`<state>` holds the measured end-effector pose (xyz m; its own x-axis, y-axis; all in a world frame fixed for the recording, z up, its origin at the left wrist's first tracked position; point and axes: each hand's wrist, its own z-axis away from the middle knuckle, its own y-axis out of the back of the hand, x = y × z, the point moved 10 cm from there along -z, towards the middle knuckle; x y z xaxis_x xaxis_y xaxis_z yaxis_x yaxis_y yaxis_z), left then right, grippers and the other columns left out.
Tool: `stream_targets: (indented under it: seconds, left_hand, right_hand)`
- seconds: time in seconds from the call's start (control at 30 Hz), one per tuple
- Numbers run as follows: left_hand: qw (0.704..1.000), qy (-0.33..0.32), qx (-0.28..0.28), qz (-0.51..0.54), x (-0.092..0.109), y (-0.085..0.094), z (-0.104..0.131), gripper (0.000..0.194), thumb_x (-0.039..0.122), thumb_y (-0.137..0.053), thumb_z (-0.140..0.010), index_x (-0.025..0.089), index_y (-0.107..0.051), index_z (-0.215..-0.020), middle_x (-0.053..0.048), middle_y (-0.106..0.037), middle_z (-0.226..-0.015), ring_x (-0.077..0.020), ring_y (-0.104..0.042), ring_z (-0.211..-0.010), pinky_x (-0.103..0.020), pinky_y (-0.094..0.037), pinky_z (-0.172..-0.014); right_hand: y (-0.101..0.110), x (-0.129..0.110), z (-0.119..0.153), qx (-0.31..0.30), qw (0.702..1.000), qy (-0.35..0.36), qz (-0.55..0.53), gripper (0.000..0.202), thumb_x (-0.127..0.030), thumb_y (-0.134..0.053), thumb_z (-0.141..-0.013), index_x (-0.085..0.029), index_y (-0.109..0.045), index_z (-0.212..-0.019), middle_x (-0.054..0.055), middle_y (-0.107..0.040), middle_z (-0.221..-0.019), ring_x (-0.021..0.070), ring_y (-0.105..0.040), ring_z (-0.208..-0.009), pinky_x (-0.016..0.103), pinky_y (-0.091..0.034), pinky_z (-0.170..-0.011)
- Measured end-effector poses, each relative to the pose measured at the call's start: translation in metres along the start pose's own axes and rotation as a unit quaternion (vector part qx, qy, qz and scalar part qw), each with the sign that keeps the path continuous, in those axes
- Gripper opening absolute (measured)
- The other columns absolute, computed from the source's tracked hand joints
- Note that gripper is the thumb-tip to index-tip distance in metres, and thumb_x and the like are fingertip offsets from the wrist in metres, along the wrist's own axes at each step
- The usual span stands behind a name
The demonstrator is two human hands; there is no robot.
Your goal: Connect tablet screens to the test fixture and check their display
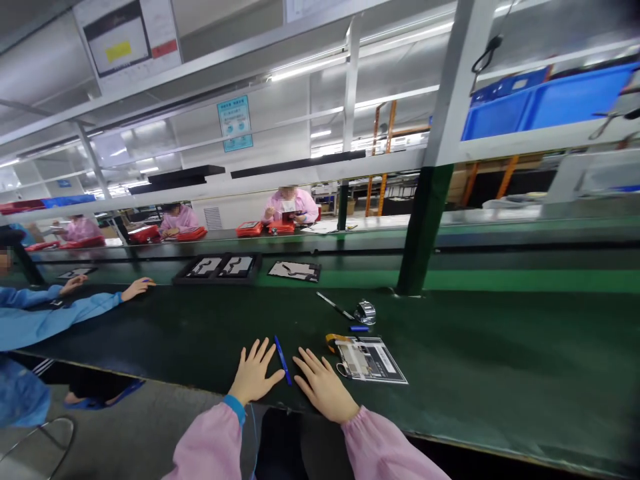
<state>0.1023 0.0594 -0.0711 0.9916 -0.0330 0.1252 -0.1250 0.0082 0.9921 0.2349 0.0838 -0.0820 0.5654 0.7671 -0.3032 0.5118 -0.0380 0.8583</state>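
Observation:
My left hand [256, 375] lies flat on the green bench top [200, 347] with its fingers spread, a blue band around the wrist. My right hand [323, 383] rests palm down beside it, fingers stretched out and holding nothing. Between the two hands lies a blue pen [283, 360], close to the left thumb. To the right of my right hand sits a flat display panel [373, 360] with an orange ribbon cable [332, 343]. Behind it are a blue pen cap [359, 328], a shiny metal roll-like object [365, 312] and a thin metal strip or tool [334, 305].
A black tray [217, 270] with two panels stands further back, with another panel [294, 270] beside it. A dark green post [425, 233] rises from the bench. At the left, a co-worker's blue sleeve [70, 320] reaches over the bench. Several people in pink sit beyond.

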Motion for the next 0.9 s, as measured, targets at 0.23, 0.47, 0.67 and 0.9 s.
stream_targets:
  seconds: [0.23, 0.47, 0.67, 0.9]
  left_hand:
    - [0.998, 0.062, -0.013, -0.025, 0.006, -0.010, -0.033, 0.063, 0.055, -0.022, -0.095, 0.025, -0.022, -0.150, -0.012, -0.011, -0.160, -0.0396, -0.009, -0.145, -0.071, -0.018, -0.107]
    - [0.996, 0.071, -0.013, -0.051, 0.008, 0.000, -0.084, 0.057, 0.047, -0.022, -0.096, 0.026, -0.022, -0.150, -0.015, -0.012, -0.160, -0.0417, -0.012, -0.144, -0.071, -0.023, -0.103]
    - [0.996, 0.023, 0.002, -0.083, 0.001, 0.012, -0.108, 0.058, 0.048, -0.035, -0.090, 0.027, -0.036, -0.145, -0.014, -0.020, -0.158, -0.0413, -0.019, -0.143, -0.072, -0.026, -0.100]
    - [0.976, -0.042, 0.010, -0.213, 0.001, -0.001, -0.122, 0.056, 0.073, -0.051, -0.059, 0.064, -0.053, -0.114, 0.023, -0.049, -0.139, -0.0239, -0.012, -0.146, -0.061, -0.013, -0.111]
  right_hand:
    - [0.006, -0.003, -0.004, -0.026, 0.999, -0.027, -0.016, 0.043, -0.032, -0.047, -0.095, -0.017, -0.053, -0.135, 0.015, -0.043, -0.147, 0.0332, -0.037, -0.137, 0.059, -0.035, -0.107]
    - [0.027, -0.003, -0.011, -0.004, 0.998, -0.069, -0.012, 0.055, -0.035, -0.044, -0.097, -0.015, -0.034, -0.147, 0.018, -0.041, -0.148, 0.0332, -0.038, -0.137, 0.059, -0.037, -0.105]
    - [0.039, -0.001, -0.010, 0.044, 0.997, -0.063, 0.012, 0.057, -0.060, -0.040, -0.094, -0.038, -0.030, -0.146, 0.012, -0.040, -0.150, 0.0305, -0.041, -0.135, 0.060, -0.038, -0.103]
    - [0.019, 0.010, -0.021, 0.109, 0.992, -0.021, 0.064, 0.059, -0.066, -0.046, -0.089, -0.031, -0.049, -0.136, 0.016, -0.046, -0.144, 0.0339, -0.051, -0.126, 0.060, -0.045, -0.096]
